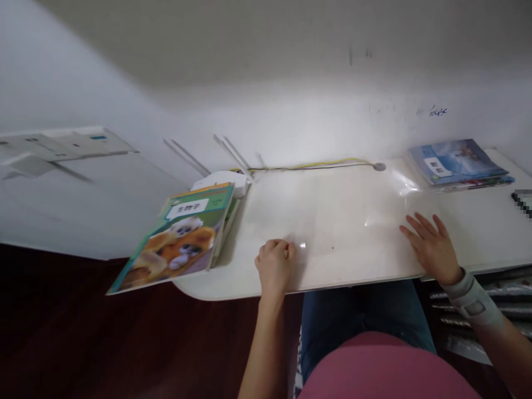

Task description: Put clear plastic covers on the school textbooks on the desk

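Observation:
A clear plastic sheet (376,216), visible mainly by its glints and creases, lies over the white tabletop (299,194). At its left end my left hand (275,263) is closed, with thumb and fingers pinching the clear film near the table's front edge. My right hand (432,249) rests palm down toward the sheet's right end, fingers spread out. A grey band with a square patch wraps the right wrist. The sheet's exact outline is hard to make out.
At left, textbooks (183,238) with a monkey cover overhang the table edge, beside a white router (222,180) with antennas. Blue-covered books (459,163) lie at the back right. A yellow cable (320,164) runs along the wall to a grommet (379,166). Wall sockets (62,144) are at far left.

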Tool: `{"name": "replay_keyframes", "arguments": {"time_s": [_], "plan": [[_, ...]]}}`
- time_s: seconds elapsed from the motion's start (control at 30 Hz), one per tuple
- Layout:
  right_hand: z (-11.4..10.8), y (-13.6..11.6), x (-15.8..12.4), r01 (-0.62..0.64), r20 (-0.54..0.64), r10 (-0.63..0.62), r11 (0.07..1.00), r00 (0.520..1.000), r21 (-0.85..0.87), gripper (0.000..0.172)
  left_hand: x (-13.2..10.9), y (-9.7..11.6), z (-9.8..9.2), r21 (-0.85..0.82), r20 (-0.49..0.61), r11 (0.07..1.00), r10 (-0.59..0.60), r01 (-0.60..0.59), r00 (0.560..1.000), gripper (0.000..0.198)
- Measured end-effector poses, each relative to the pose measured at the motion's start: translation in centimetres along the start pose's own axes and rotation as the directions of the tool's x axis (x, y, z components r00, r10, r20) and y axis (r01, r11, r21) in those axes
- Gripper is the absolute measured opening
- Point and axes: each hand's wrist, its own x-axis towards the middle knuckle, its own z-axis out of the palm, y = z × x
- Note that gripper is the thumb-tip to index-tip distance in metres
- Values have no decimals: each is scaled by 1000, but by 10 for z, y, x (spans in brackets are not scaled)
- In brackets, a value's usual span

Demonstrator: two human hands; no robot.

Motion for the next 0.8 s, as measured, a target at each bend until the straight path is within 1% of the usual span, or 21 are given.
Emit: {"name": "replay_keyframes", "arguments": {"time_s": [0.03,0.1,0.2,0.27,0.33,0.4,0.43,0.47,0.5,0.53,0.6,0.63,0.67,0.7,0.8], "plan": [[9,0,-7,11,70,-10,1000,998,-24,36,-5,0,4,47,38,999,-13,11,999,26],[24,1,-18,25,147,-17,998,989,-52,35,-13,2,8,99,71,995,-25,18,997,26],[31,5,-26,50,176,-40,997,984,-53,35,-17,4,7,117,68,993,-43,35,997,24],[29,8,-25,86,189,-76,995,979,-46,43,-13,1,2,96,30,994,-47,44,998,23],[26,12,-21,120,177,-109,991,978,-51,47,-1,-9,-10,75,-60,996,-35,40,998,29],[26,14,-13,130,138,-119,989,983,-70,46,18,-27,-27,105,-181,993,-29,48,983,35],[27,14,-9,129,119,-119,989,986,-77,45,29,-38,-36,142,-233,987,-40,74,972,37],[30,14,-4,127,105,-119,989,987,-81,45,41,-49,-44,187,-263,975,-67,119,962,40],[33,13,-1,127,99,-119,989,988,-79,44,53,-61,-50,229,-271,957,-115,180,956,43],[37,12,2,129,98,-122,989,988,-73,44,64,-72,-54,261,-241,936,-174,236,955,46],[46,7,5,135,108,-128,989,986,-59,46,81,-89,-54,297,-104,905,-287,305,952,50],[50,5,5,135,113,-129,989,985,-54,46,87,-94,-52,308,-49,895,-323,322,945,50],[53,2,5,134,115,-128,990,985,-50,47,90,-97,-48,316,-14,890,-341,328,940,50],[56,0,4,131,114,-125,990,986,-47,47,92,-99,-45,321,-2,889,-344,326,939,49],[60,-3,2,113,100,-108,993,989,-44,49,90,-99,-40,317,-10,901,-308,295,951,45]]}}
